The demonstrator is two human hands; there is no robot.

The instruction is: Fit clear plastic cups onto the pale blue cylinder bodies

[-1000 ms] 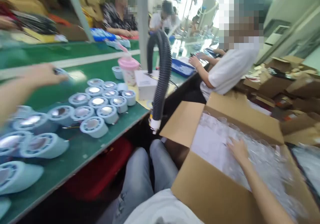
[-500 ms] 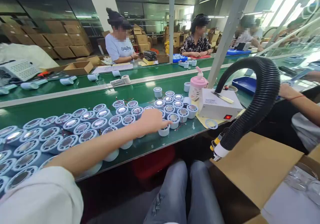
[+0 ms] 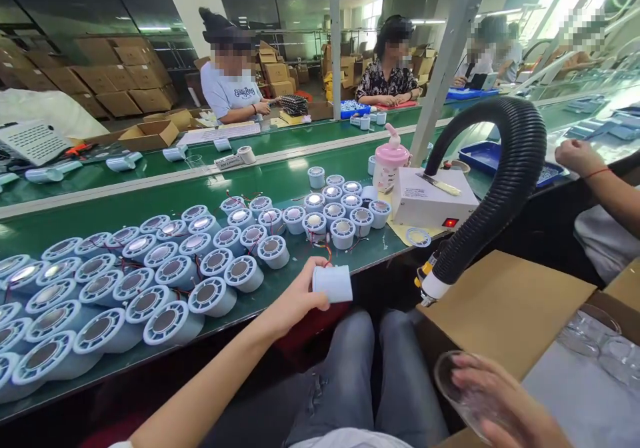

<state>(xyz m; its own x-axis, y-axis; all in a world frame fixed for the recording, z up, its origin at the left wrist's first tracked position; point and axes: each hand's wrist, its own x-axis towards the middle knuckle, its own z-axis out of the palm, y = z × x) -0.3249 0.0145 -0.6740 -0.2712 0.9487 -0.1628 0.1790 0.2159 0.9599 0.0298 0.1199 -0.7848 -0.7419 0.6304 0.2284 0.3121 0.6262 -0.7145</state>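
My left hand (image 3: pixel 303 295) grips a light blue cylindrical housing (image 3: pixel 334 284) lying on its side in the air, just off the table's front edge; a red wire trails from it. At lower right, my right hand (image 3: pixel 505 395), blurred by motion, has its fingers round a clear round cup (image 3: pixel 465 395) above the open carton. Many similar blue housings (image 3: pixel 173 270) with round metallic centres stand in rows on the green table (image 3: pixel 280 168), some with thin red wires.
A white box (image 3: pixel 430 198) with a lit red switch and black flexible hose (image 3: pixel 523 161) stands right of a pink bottle (image 3: pixel 391 167). The carton (image 3: pixel 505 308) holds clear cups (image 3: pixel 585 335). Another person's hand (image 3: pixel 580 157) is at right; people sit across the table.
My left hand has lifted a blue housing from the front of the group and brought it back over the table's edge. My right hand has come into view with a clear cup.
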